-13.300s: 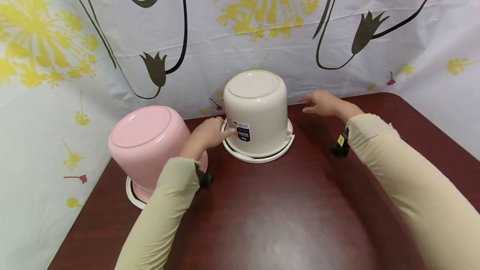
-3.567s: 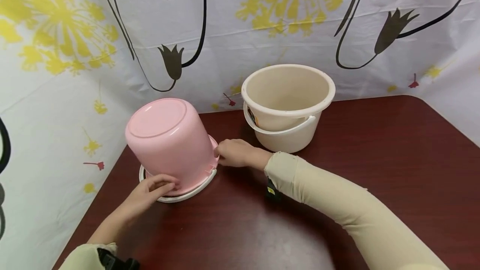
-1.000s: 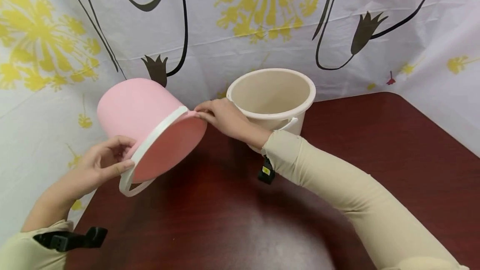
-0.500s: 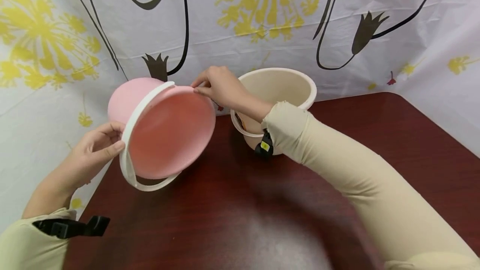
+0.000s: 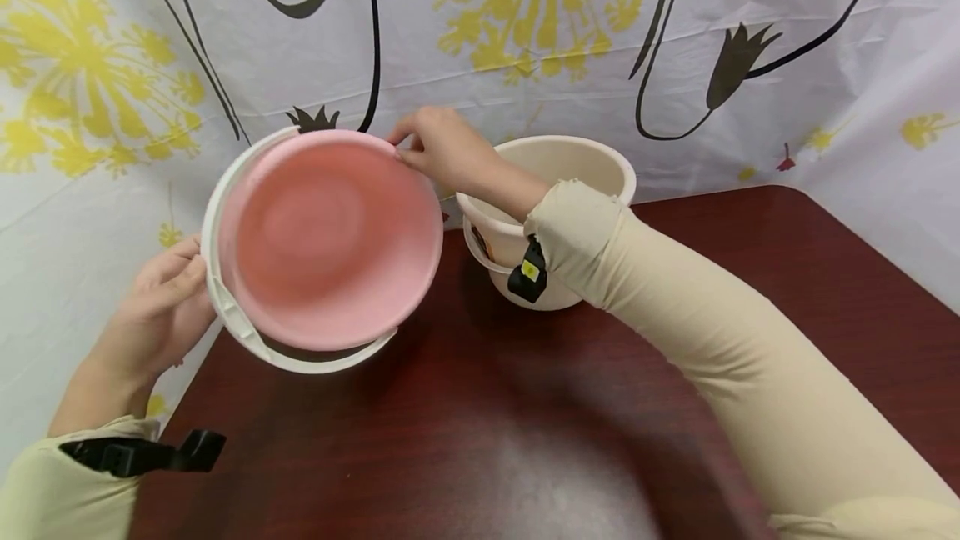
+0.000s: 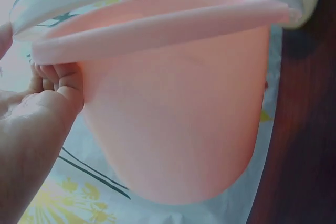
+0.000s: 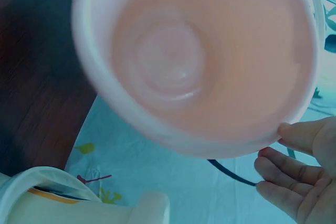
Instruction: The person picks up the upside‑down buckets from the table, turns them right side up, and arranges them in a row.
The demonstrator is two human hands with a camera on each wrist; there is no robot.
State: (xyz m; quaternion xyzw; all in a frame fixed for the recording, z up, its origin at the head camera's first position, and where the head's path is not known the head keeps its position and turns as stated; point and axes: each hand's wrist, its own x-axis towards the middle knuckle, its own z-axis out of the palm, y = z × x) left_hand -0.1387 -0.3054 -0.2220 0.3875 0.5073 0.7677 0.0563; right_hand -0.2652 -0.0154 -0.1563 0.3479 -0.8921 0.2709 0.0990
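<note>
Lifted off the table and tipped, the pink bucket (image 5: 439, 248) faces me with its mouth, its inside showing bare. My left hand (image 5: 153, 311) grips it at the left rim, with the thumb by the white handle (image 5: 228, 307) and fingers tucked under the lip, as the left wrist view shows of that hand (image 6: 52, 93). At the top right of the rim, my right hand (image 5: 450, 148) pinches the edge between thumb and fingers. The right wrist view has the thumb of this hand (image 7: 302, 177) on the rim.
A cream bucket (image 5: 506, 244) stands upright at the back of the dark red table (image 5: 420, 440), partly behind my right forearm. A floral-patterned white sheet (image 5: 480, 23) hangs behind and at the sides. Black camera straps (image 5: 142, 452) circle the wrists.
Earlier both buckets stood upside down; the cream one was turned upright first. Within the last second the pink bucket has tipped further, its mouth swinging up toward me as my right hand rose.
</note>
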